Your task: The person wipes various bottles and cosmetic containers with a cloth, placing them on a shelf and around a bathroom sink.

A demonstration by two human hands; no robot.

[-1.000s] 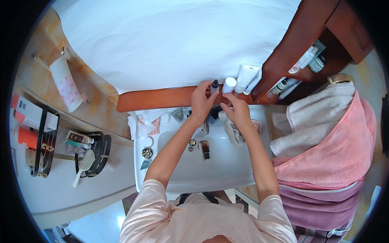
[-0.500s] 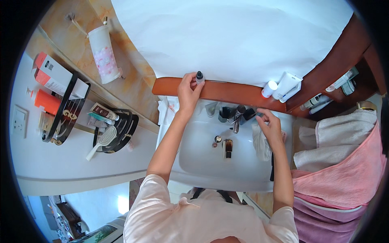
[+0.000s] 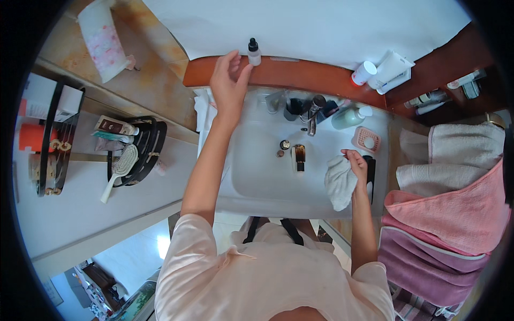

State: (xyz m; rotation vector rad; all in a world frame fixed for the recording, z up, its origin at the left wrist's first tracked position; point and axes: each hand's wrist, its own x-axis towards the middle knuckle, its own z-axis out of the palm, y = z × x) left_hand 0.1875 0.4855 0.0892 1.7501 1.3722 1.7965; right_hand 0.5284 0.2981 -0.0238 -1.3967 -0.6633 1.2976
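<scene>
Pale cloth [image 3: 339,183] hangs over the basin [image 3: 262,190], pinched by the fingers of your right hand [image 3: 359,168]; those of your left hand [image 3: 229,90] stand apart just beside the dropper bottle [image 3: 254,56] on the wooden ledge [image 3: 316,73].

The grey cloth [image 3: 341,184] seems to hide some fingertips of the right hand [image 3: 358,166]. The top edge crops the white sheet [image 3: 321,29] (the pink-patterned pouch [image 3: 103,45], too). Two round pieces [image 3: 285,144] are too small to identify.
</scene>
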